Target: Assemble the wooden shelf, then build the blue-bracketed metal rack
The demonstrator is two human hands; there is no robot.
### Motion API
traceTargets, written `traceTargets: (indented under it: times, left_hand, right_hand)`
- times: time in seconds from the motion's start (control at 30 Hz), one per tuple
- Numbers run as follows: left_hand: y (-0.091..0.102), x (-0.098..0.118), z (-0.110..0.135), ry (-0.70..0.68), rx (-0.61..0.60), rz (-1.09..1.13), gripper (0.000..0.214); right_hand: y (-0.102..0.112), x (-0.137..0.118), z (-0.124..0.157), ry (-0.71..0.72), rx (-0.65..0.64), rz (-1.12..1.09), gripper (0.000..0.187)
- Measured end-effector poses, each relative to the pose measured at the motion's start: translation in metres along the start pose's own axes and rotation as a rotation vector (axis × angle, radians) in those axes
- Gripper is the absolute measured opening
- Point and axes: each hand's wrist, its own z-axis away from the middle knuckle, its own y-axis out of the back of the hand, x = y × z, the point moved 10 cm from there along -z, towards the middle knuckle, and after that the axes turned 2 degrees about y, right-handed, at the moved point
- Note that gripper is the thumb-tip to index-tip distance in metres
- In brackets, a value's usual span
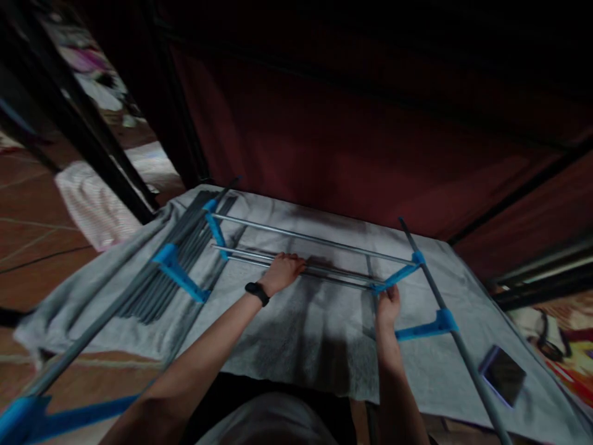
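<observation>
A rack frame of grey poles and blue plastic connectors lies on a grey cloth [296, 334]. My left hand [283, 272], with a black wristband, is closed over a pair of thin metal rods [338, 274] near their middle. My right hand [388, 304] grips the right end of those rods where they meet a blue connector [398, 275]. A second metal rod [315, 238] runs parallel just beyond, joined to blue connectors at both ends. The right side pole [445, 309] runs towards me.
A bundle of dark grey poles [176, 266] lies on the cloth at left, beside a long pole with a blue bracket [178, 272]. A phone [503, 376] rests at the cloth's right. A dark red fabric wall [352, 136] stands behind. Tiled floor lies left.
</observation>
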Motion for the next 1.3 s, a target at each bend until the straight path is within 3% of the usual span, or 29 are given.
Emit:
traceTargets:
  times: [0.03,0.1,0.17,0.33,0.47,0.67,0.83,0.93,1.0,1.1,1.2,1.3]
  left_hand:
    - [0.001,0.001,0.002,-0.009,0.004,0.005,0.033]
    - [0.002,0.002,0.007,-0.02,0.003,0.01,0.034]
    - [0.002,0.002,0.011,-0.025,-0.007,-0.003,0.034]
    - [-0.001,0.006,0.015,-0.027,-0.027,-0.056,0.037]
    - [-0.002,0.006,0.015,-0.011,-0.01,-0.065,0.038]
    - [-0.003,0.002,0.015,0.03,-0.005,-0.056,0.032]
    - [0.004,0.001,0.02,0.034,0.047,-0.005,0.029]
    - [0.018,-0.01,0.038,0.088,0.229,0.064,0.027]
    - [0.028,-0.036,0.061,0.247,0.4,0.137,0.025]
    - [0.035,-0.101,0.114,0.612,0.728,0.312,0.024]
    - [0.026,-0.17,0.171,0.97,1.123,0.548,0.016]
    - [0.003,-0.219,0.192,1.103,1.474,0.922,0.015]
  right_hand:
    - [0.008,0.005,0.005,-0.029,0.08,0.057,0.05]
    - [0.009,0.007,0.021,-0.043,0.105,0.078,0.057]
    - [0.01,-0.006,0.04,0.023,0.117,0.151,0.053]
    - [-0.031,-0.082,0.079,0.398,-0.165,0.23,0.041]
    - [-0.068,-0.128,0.085,0.63,-0.31,0.28,0.042]
    - [-0.124,-0.15,0.093,0.856,-0.534,0.419,0.041]
    - [-0.152,-0.147,0.095,0.892,-0.711,0.484,0.036]
    - [-0.159,-0.142,0.09,0.868,-0.762,0.496,0.036]
    - [-0.16,-0.138,0.089,0.861,-0.78,0.496,0.037]
    - [-0.161,-0.135,0.089,0.867,-0.783,0.499,0.037]
    - [-0.16,-0.134,0.092,0.886,-0.78,0.504,0.036]
    - [-0.159,-0.134,0.094,0.899,-0.79,0.512,0.035]
